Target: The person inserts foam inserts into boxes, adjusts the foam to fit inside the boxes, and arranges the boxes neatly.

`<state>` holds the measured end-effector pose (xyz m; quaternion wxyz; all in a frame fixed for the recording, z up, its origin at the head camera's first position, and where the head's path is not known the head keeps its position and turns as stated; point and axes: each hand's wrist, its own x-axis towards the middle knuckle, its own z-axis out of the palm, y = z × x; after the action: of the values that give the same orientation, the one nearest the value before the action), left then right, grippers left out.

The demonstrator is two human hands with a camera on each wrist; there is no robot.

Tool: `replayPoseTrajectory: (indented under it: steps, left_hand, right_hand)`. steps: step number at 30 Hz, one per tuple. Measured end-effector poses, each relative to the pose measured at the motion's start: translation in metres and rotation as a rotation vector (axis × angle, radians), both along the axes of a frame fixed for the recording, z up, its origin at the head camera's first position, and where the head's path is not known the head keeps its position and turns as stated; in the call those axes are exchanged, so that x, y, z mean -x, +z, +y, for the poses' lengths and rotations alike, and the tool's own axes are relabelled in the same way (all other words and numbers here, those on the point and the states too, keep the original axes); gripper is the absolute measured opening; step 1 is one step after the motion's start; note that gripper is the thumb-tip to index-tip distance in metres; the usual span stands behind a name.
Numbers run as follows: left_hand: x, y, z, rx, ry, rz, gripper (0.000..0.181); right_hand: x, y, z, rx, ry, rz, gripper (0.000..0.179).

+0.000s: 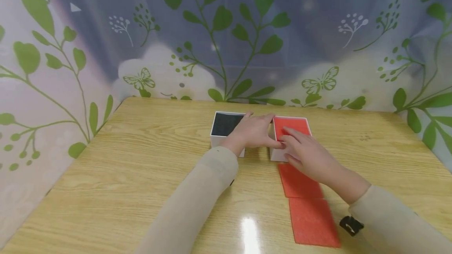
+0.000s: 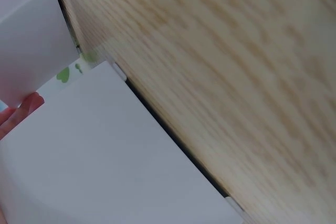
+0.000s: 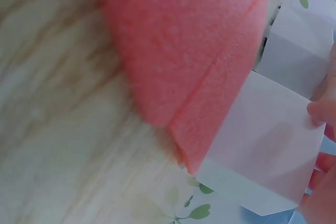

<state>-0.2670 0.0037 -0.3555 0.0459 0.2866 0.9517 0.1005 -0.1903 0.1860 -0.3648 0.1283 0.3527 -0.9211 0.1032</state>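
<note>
Two white boxes stand side by side. The left white box [image 1: 216,141] has a dark sheet [image 1: 226,124] at its top; the right white box [image 1: 279,154] has a red sheet [image 1: 298,124] within its rim. My left hand [image 1: 255,130] reaches across the left box and holds the right box by its left side, thumb at the front corner, fingers toward the back. My right hand [image 1: 310,154] lies over the right box's front edge, extended fingers touching the red sheet, thumb low by the front wall. The right wrist view shows fingers at that white wall [image 3: 262,140].
Two red felt-like squares lie in a line in front of the right box, a nearer square [image 1: 313,222] and a farther square [image 1: 298,183] partly under my right hand. A wooden table [image 1: 141,167] bears everything. Behind it hangs a leaf-patterned curtain [image 1: 197,66].
</note>
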Motion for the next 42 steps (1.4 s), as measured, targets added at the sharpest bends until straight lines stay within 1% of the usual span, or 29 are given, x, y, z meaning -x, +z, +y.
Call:
replayPoseTrajectory:
  steps: [10,17,19,21,23,25,27,28,31,34,38,42]
  left_hand:
    - [0.002,0.0,0.001,0.004,0.003,0.002,0.095]
    - [0.001,0.0,0.0,0.002,0.007,-0.012,0.096]
    - [0.001,-0.001,0.0,-0.002,0.003,-0.015,0.097]
    - [0.001,-0.001,0.0,-0.006,-0.002,-0.017,0.097]
    - [0.001,-0.002,-0.001,-0.007,-0.003,-0.017,0.097]
    - [0.001,-0.003,-0.001,-0.004,0.001,-0.016,0.097]
    - [0.002,-0.004,-0.001,-0.002,0.002,-0.013,0.097]
    - [0.002,-0.005,-0.001,-0.006,0.002,-0.012,0.097]
    - [0.002,-0.006,-0.001,-0.017,-0.012,-0.012,0.099]
    - [0.001,-0.006,0.001,-0.027,-0.031,-0.014,0.101]
    - [0.002,-0.004,0.001,-0.019,-0.024,0.001,0.101]
    - [0.003,-0.003,0.001,-0.011,-0.012,0.009,0.099]
  right_hand:
    - [0.003,-0.004,0.001,0.052,0.015,0.014,0.045]
    - [0.002,-0.006,-0.002,0.021,-0.016,-0.011,0.047]
    - [0.002,-0.004,-0.002,0.004,-0.028,-0.043,0.049]
    - [0.004,-0.001,-0.003,0.004,-0.034,-0.109,0.051]
    - [0.008,0.003,-0.004,0.04,-0.034,-0.208,0.051]
    - [0.015,0.006,-0.005,0.084,-0.03,-0.287,0.049]
    - [0.023,0.008,-0.007,0.113,-0.021,-0.31,0.045]
    - [0.027,0.009,-0.008,0.113,-0.019,-0.303,0.043]
    - [0.038,0.008,-0.01,0.066,-0.037,-0.226,0.041]
    - [0.045,0.006,-0.01,0.036,-0.067,-0.176,0.04]
    - [0.048,0.005,-0.009,0.024,-0.078,-0.158,0.041]
    - [0.049,0.004,-0.009,0.016,-0.074,-0.166,0.043]
